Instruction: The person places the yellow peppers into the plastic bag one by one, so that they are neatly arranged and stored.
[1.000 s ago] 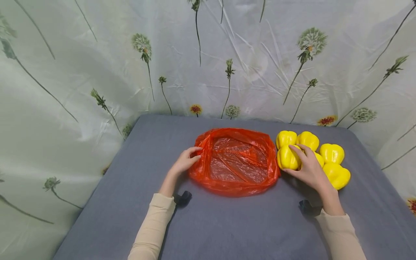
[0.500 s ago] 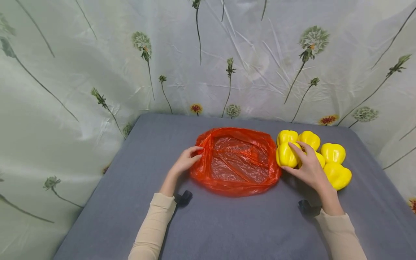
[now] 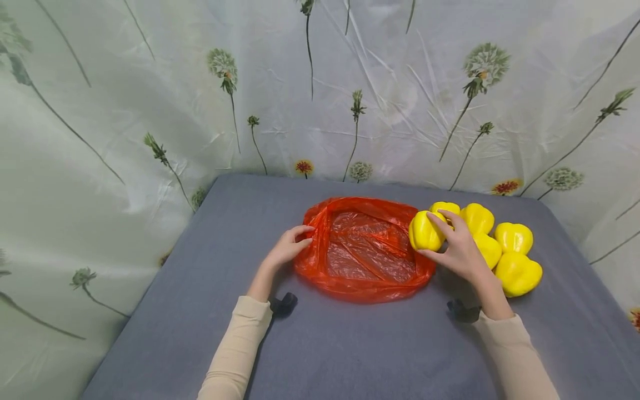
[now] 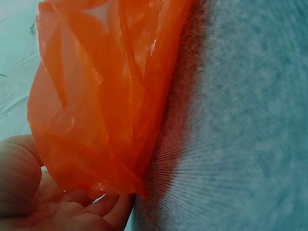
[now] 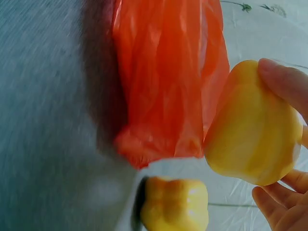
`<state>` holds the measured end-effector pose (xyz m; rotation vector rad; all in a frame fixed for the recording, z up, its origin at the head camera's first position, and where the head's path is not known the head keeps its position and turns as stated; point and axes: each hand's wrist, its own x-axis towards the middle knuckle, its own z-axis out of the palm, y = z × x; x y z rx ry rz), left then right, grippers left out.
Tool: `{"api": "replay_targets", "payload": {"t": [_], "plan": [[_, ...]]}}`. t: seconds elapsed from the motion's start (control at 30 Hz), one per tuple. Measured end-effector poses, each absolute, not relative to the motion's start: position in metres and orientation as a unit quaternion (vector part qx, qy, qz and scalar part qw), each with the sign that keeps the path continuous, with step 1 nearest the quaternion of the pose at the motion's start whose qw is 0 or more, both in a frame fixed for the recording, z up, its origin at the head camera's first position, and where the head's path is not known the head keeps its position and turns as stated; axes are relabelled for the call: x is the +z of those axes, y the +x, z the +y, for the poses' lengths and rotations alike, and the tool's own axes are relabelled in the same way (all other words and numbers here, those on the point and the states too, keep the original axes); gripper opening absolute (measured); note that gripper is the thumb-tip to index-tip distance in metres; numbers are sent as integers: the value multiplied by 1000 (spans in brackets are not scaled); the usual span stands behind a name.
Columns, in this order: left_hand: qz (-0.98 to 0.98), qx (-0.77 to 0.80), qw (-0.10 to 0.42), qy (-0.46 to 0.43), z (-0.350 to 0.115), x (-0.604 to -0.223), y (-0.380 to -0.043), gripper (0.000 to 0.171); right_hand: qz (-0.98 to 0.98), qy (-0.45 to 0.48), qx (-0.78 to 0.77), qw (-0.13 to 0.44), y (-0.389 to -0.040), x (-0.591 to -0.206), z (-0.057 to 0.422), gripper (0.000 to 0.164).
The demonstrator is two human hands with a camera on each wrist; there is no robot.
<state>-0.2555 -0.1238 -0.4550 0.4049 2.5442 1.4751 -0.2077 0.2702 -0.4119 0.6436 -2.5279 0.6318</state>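
A red plastic bag [image 3: 370,289] lies spread on the table with its mouth facing up. At its left side, my left hand [image 3: 289,245] holds the bag's edge between thumb and fingers; in the left wrist view the fingers [image 4: 77,216] sit around the crumpled end. My right hand [image 3: 462,250] grips a yellow bell pepper [image 3: 426,231] from its right side, thumb on one side and fingers on the other. In the right wrist view this pepper [image 5: 255,125] is raised beside the bag's wall and overlaps its edge.
Several more yellow bell peppers [image 3: 514,239] stand grouped at the right of the grey-blue table [image 3: 360,350]. One pepper [image 5: 175,204] shows below the bag in the right wrist view. A flower-printed curtain [image 3: 280,83] hangs behind the table and along its left side.
My right hand has lifted the pepper off its place in the group and carried it left to the bag's right rim. My left hand has stayed at the bag's left side.
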Motion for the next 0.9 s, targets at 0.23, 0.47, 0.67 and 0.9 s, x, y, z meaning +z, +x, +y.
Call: {"api": "replay_targets", "payload": {"t": [0.23,0.47,0.67,0.9], "plan": [[855,494,86,131,-123,-455,-254,39,-922,235,236,199,-216,-412,253,83],[857,489,80,139,-122,-457,-256,38,-919,261,232,182,-230,-416,234,80],[855,492,82,141,-122,-458,-256,38,-921,273,224,165,-239,-416,216,79],[856,491,81,138,-122,-456,-256,38,-928,271,221,127,-248,-415,199,77]]}}
